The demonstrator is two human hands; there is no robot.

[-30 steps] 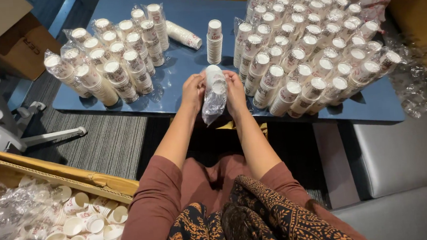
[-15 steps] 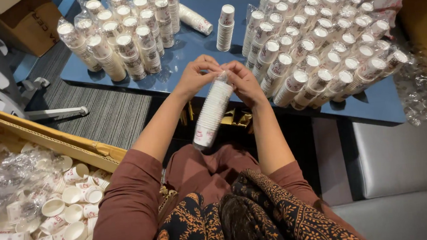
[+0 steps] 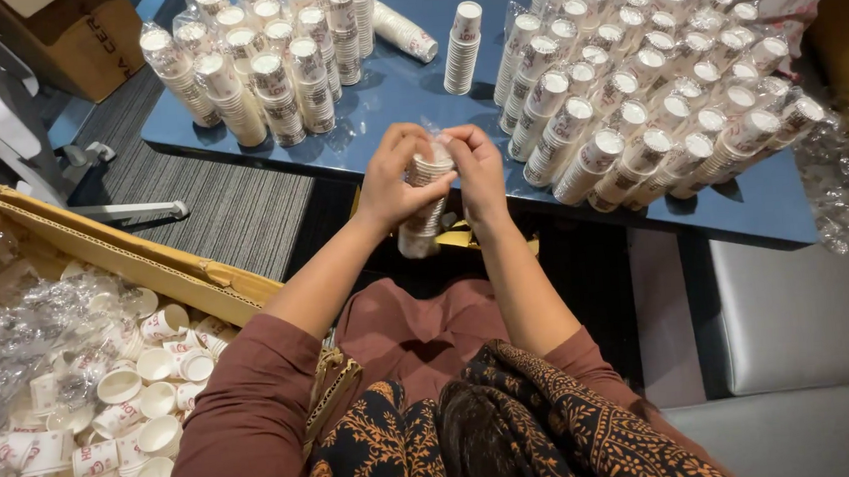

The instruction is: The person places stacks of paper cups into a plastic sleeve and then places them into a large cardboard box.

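Note:
My left hand (image 3: pixel 392 179) grips a stack of small paper cups (image 3: pixel 424 204) in a clear plastic sleeve, held almost upright over the near edge of the blue table (image 3: pixel 405 95). My right hand (image 3: pixel 478 170) pinches the plastic at the top of the same stack. Both hands meet at the stack's upper end. Two large groups of wrapped cup stacks stand on the table: one at the left (image 3: pixel 263 61), one at the right (image 3: pixel 653 83).
One unwrapped cup stack (image 3: pixel 462 49) stands at the table's middle, with another lying on its side (image 3: pixel 403 31) behind it. A cardboard box (image 3: pixel 87 392) at the lower left holds loose cups and crumpled plastic. A grey seat (image 3: pixel 808 311) is at the right.
The stack has been swung from leaning down toward my lap to nearly upright, and both hands have closed on its top end. The view has shifted slightly.

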